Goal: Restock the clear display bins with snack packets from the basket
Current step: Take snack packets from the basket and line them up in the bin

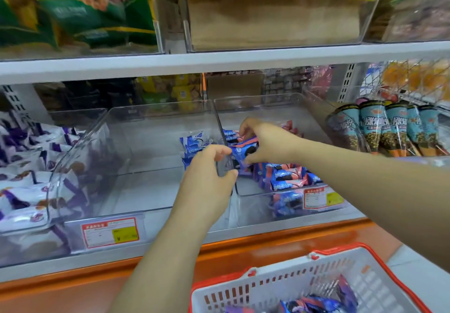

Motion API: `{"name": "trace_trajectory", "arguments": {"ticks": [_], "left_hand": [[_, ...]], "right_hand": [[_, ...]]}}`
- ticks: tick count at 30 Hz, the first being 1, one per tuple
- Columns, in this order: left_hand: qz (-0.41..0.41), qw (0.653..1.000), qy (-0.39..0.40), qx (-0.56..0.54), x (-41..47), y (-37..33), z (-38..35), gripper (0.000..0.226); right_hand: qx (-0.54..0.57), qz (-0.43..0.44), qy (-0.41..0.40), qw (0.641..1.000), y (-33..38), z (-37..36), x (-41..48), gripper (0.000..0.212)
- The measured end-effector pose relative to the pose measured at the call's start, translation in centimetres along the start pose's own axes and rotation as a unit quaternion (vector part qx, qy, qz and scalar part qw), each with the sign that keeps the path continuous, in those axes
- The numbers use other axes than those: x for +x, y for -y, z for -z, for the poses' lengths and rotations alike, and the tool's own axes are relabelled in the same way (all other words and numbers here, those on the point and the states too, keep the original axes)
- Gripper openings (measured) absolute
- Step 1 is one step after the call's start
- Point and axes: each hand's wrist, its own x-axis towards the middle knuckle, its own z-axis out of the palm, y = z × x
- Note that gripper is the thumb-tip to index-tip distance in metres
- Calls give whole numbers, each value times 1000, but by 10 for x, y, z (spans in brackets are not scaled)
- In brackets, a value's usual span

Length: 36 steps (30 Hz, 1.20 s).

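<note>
**Both hands at the right clear bin, right one holding a packet**

Shelf (219, 63) is carrying a row of clear bins; the right clear bin (253, 205) is the reference here. Just left of it, wall against wall, the middle clear bin (136, 157) is sitting mostly bare, with a few blue-and-white packets (194, 143) lying against the shared side. Further left, another bin (52, 181) is holding purple-and-white packets (22, 166). Basket (341, 252), white with a red rim, is sitting below and in front of the right clear bin, well apart from it, with blue-and-pink packets (316, 305) lying in its bottom. Wrapped cones (389, 127) are lying in a row just right of the right clear bin. Inside the right clear bin a pile of blue-and-pink packets (287, 176) is lying towards its front. Right hand (265, 142) is reaching over the right clear bin, its fingers curling round one snack packet (243, 150) and holding it above the pile, near the bin's left wall (219, 125). Left hand (209, 174) is gripping that left wall, fingers and thumb pinching it narrow at the top edge. A price tag (321, 198) is sticking on the right clear bin's front; text is too blurred to read.
</note>
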Motion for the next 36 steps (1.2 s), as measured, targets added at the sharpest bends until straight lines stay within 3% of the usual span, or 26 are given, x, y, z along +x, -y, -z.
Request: {"name": "trace_trajectory", "arguments": {"ticks": [8,13,19,25,30,34,36], "left_hand": [[-9,1000,13,-16,-1,2,0,35],[-6,999,17,-28,-2,1,0,33],[-8,999,17,-32,-2,1,1,33],[-3,999,13,-31,-2,1,-1,33],[0,999,10,-37,-3,-1,-2,36],[-2,1000,14,-27,-4,-1,0,38],[-2,1000,15,-25,-4,0,0,38]], "right_hand": [[-140,29,93,985,-9,-17,5,47],[-230,52,133,963,-2,-37,11,52],[-281,65,73,955,1,-34,10,66],[-280,40,29,959,-9,-32,2,32],[-331,45,22,942,-7,-43,9,38],[-298,34,58,952,-11,-35,12,46],[-273,39,32,961,-11,-35,11,36]]}}
